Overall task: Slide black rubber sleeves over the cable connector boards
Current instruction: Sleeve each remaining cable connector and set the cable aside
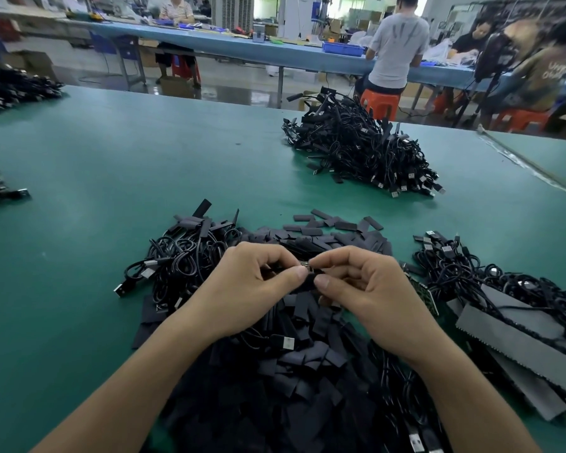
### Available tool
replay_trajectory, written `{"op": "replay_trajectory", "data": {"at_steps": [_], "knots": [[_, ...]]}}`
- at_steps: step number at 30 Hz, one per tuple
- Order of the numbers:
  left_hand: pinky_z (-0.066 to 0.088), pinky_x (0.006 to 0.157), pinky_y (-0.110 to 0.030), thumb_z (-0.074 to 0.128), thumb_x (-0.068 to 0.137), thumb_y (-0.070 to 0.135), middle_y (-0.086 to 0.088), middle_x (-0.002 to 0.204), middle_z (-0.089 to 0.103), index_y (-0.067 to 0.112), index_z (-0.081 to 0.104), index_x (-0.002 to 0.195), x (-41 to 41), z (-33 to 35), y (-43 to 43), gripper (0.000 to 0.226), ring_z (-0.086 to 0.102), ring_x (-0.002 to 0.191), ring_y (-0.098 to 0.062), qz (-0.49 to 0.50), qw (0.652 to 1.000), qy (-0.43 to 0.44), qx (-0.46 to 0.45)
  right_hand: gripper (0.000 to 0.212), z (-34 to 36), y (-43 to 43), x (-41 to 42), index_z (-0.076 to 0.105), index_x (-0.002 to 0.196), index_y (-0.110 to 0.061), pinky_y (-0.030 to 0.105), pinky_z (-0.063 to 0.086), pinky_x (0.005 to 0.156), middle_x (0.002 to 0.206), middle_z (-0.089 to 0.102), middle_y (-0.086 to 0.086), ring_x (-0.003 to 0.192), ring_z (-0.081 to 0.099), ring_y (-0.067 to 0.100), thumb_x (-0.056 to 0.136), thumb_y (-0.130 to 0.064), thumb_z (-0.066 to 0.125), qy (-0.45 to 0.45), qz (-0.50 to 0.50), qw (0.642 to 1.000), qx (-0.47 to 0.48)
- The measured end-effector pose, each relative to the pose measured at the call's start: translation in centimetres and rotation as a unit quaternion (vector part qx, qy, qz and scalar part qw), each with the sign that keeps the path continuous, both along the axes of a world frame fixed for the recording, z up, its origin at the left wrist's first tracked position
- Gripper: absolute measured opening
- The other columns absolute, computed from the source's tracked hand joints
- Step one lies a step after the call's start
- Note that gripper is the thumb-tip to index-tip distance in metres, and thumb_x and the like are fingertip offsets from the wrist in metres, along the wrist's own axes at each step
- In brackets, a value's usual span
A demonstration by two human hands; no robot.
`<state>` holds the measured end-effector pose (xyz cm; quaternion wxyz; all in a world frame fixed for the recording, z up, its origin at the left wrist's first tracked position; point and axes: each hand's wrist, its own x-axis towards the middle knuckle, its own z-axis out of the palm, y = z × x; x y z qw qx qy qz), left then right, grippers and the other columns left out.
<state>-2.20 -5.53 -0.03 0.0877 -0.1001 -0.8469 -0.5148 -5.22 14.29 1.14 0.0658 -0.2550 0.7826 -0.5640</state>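
Observation:
My left hand [254, 282] and my right hand [366, 286] meet above a heap of loose black rubber sleeves [294, 364] on the green table [111, 178]. Both pinch one small piece between thumb and fingers: a black sleeve [307, 282] with a metal connector tip [306, 265] showing at its top. The connector board inside is mostly hidden by my fingers. Its cable runs down into the heap and cannot be traced.
A tangle of black USB cables [177, 256] lies left of my hands. More cables and grey foam strips [520, 325] lie at right. A large pile of sleeved cables [363, 152] sits further back. Other cable piles are at far left [13, 88]. People work at benches behind.

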Motion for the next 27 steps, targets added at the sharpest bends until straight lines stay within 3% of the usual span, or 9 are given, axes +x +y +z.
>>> {"op": "replay_trajectory", "data": {"at_steps": [2, 4, 6, 11, 16, 20, 24, 27], "knots": [[0.051, 0.058, -0.04, 0.067, 0.087, 0.044, -0.002, 0.069, 0.07, 0.033, 0.072, 0.083, -0.06, -0.12, -0.1, 0.014, 0.062, 0.063, -0.029, 0.002, 1.0, 0.0, -0.006, 0.02, -0.1, -0.02, -0.08, 0.072, 0.093, -0.027, 0.03, 0.059, 0.074, 0.079, 0.074, -0.005, 0.074, 0.071, 0.012, 0.088, -0.008, 0.071, 0.022, -0.032, 0.999, 0.004], [0.044, 0.052, -0.019, 0.072, 0.088, 0.037, 0.009, 0.063, 0.068, 0.033, 0.072, 0.08, -0.11, -0.27, -0.19, 0.009, 0.056, 0.052, -0.009, 0.004, 1.0, 0.0, -0.014, 0.021, -0.13, 0.09, -0.23, 0.072, 0.088, -0.027, 0.026, 0.058, 0.071, 0.077, 0.074, -0.005, 0.071, 0.071, 0.011, 0.087, -0.006, 0.072, 0.028, -0.061, 0.998, -0.007], [0.039, 0.051, -0.012, 0.073, 0.089, 0.032, 0.014, 0.059, 0.064, 0.032, 0.071, 0.078, -0.13, -0.47, -0.26, 0.01, 0.05, 0.049, -0.001, 0.01, 1.0, -0.005, -0.022, 0.02, -0.16, 0.14, -0.27, 0.072, 0.086, -0.026, 0.026, 0.058, 0.069, 0.076, 0.074, -0.004, 0.069, 0.071, 0.012, 0.086, -0.006, 0.073, 0.026, -0.066, 0.997, -0.012], [0.041, 0.051, -0.031, 0.067, 0.08, 0.045, 0.006, 0.057, 0.062, 0.038, 0.072, 0.079, -0.23, -0.74, -0.07, 0.008, 0.048, 0.049, -0.008, 0.024, 0.999, -0.029, -0.03, 0.028, -0.25, -0.28, 0.29, 0.073, 0.097, -0.032, 0.014, 0.048, 0.069, 0.087, 0.072, -0.016, 0.078, 0.066, 0.002, 0.077, -0.015, 0.082, 0.12, -0.028, 0.988, 0.088], [0.043, 0.052, -0.037, 0.065, 0.078, 0.043, -0.008, 0.066, 0.068, 0.034, 0.075, 0.079, -0.23, -0.39, 0.12, 0.014, 0.051, 0.054, -0.012, 0.011, 0.999, -0.044, -0.006, 0.031, -0.21, -0.52, 0.33, 0.078, 0.103, -0.027, 0.015, 0.05, 0.081, 0.093, 0.072, -0.016, 0.088, 0.066, -0.001, 0.074, -0.016, 0.085, 0.234, -0.068, 0.962, 0.12], [0.049, 0.06, -0.04, 0.066, 0.079, 0.041, -0.006, 0.072, 0.072, 0.031, 0.077, 0.078, -0.22, -0.2, 0.22, 0.015, 0.057, 0.061, -0.011, 0.004, 0.999, -0.045, 0.028, 0.029, -0.33, -0.44, 0.24, 0.079, 0.102, -0.021, 0.016, 0.052, 0.081, 0.093, 0.073, -0.012, 0.088, 0.067, -0.001, 0.074, -0.014, 0.084, 0.239, -0.068, 0.964, 0.093], [0.052, 0.063, -0.048, 0.066, 0.08, 0.042, -0.007, 0.072, 0.073, 0.033, 0.077, 0.078, -0.2, -0.11, 0.23, 0.014, 0.061, 0.062, -0.021, 0.01, 0.998, -0.05, 0.028, 0.029, -0.4, -0.46, 0.26, 0.079, 0.102, -0.021, 0.01, 0.049, 0.08, 0.094, 0.074, -0.014, 0.089, 0.067, -0.004, 0.074, -0.016, 0.085, 0.24, -0.076, 0.964, 0.082], [0.055, 0.066, -0.045, 0.069, 0.08, 0.04, 0.001, 0.071, 0.073, 0.034, 0.076, 0.078, -0.21, -0.29, 0.19, 0.01, 0.067, 0.065, -0.022, 0.036, 0.998, -0.038, 0.02, 0.027, -0.62, -0.45, 0.22, 0.079, 0.102, -0.025, 0.008, 0.047, 0.08, 0.093, 0.073, -0.017, 0.088, 0.066, -0.005, 0.076, -0.021, 0.084, 0.219, -0.075, 0.967, 0.107]]}}
